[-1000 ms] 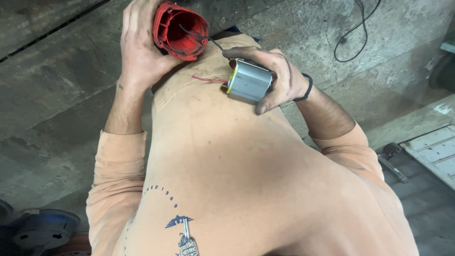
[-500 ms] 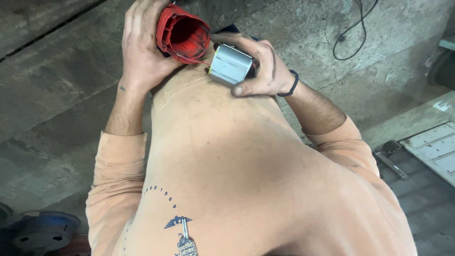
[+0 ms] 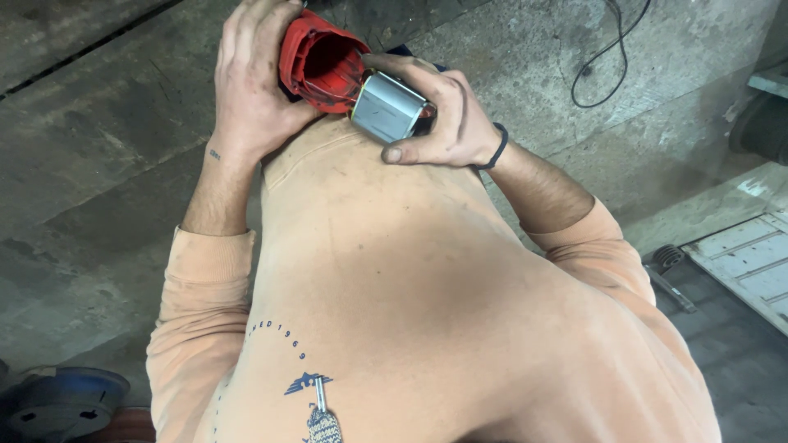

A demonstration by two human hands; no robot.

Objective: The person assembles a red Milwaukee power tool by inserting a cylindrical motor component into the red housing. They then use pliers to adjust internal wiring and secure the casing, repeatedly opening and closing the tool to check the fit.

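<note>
Left hand clamped round red motor housing. Right hand gripping grey stator, now touching housing mouth; apart a second ago. Judged insertion starting. Black cable well right of housing.

No packages, signs or screens show. The only marking is a dark blue printed emblem with an arc of small lettering on the front of the peach sweatshirt.

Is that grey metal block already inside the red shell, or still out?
Mostly out: the grey block sits at the red shell mouth, its body exposed.
</note>
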